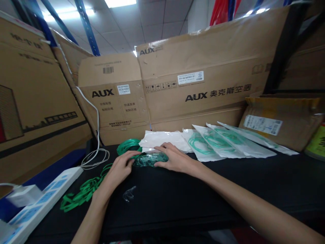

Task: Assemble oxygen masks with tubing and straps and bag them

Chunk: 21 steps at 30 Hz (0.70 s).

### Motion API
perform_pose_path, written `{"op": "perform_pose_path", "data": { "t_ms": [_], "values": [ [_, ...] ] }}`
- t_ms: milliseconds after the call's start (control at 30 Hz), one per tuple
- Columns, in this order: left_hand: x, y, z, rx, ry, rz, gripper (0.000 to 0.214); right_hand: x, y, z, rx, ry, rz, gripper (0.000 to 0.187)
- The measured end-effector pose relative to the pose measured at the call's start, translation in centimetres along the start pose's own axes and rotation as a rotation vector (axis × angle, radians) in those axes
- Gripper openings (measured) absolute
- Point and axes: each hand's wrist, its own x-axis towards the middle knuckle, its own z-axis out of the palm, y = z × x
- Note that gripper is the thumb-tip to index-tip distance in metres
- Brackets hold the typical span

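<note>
A clear green plastic mask with coiled green tubing point(149, 159) lies on the black table point(228, 189). My left hand point(120, 168) grips its left end with curled fingers. My right hand point(172, 157) presses on its right end, fingers bent over it. More green tubing point(128, 145) loops just behind my left hand. An empty white plastic bag point(162, 139) lies right behind the mask.
Several bagged green tubing sets point(223, 142) fan out at the back right. Green rubber bands point(83, 193) and a small clear plastic piece point(129, 194) lie at the front left. A white power strip point(38, 206) and cable point(95, 159) sit at the left. Cardboard boxes point(203, 84) wall the back.
</note>
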Motion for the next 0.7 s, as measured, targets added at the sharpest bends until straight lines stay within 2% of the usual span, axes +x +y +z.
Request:
{"op": "perform_pose_path", "data": {
  "t_ms": [133, 233, 533, 700],
  "values": [
    [0.2, 1.1, 0.1, -0.002, 0.030, 0.014, 0.036, -1.6, 1.2, -0.9, -0.007, 0.001, 0.036, 0.054],
    [0.5, 2.1, 0.9, -0.030, -0.028, 0.073, 0.038, -2.2, 2.0, -0.8, 0.011, -0.001, 0.056, 0.045],
    [2.5, 3.7, 2.5, -0.059, -0.154, 0.194, 0.038, -2.0, 2.5, 0.0, 0.096, 0.041, 0.046, 0.042],
    [3.2, 4.2, 2.8, -0.053, -0.160, 0.197, 0.035, -2.1, 2.6, -0.1, 0.107, 0.067, 0.061, 0.035]
  ]
}}
